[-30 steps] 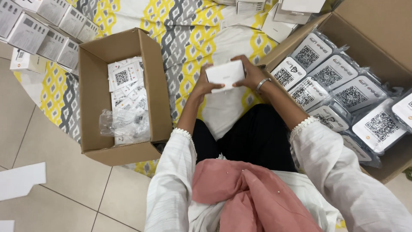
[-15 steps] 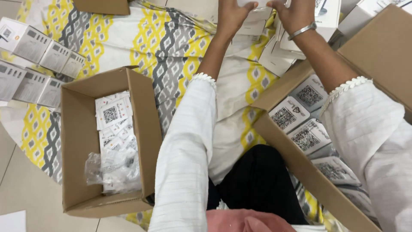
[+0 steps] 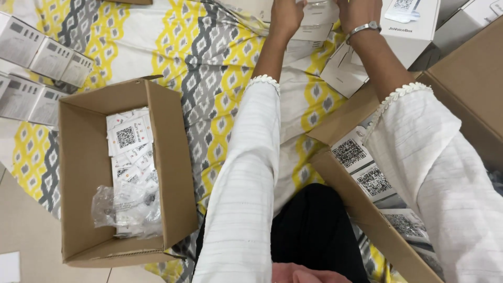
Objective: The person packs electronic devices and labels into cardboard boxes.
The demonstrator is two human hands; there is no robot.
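Both hands, left hand point(image 3: 285, 15) and right hand point(image 3: 359, 11), grip a small white box point(image 3: 319, 13) between the fingers; it looks light and stiff, best held by its side edges.

Single head-worn camera is looking steeply down from close above, facing forward over both outstretched sleeves toward the patterned cloth point(image 3: 209, 63), cropping the hands at the top edge.

Both arms stretched forward since 1 s ago; left hand point(image 3: 285, 15) and right hand point(image 3: 359, 11) now at white boxes point(image 3: 319, 18) ahead, small white box carried away from lap
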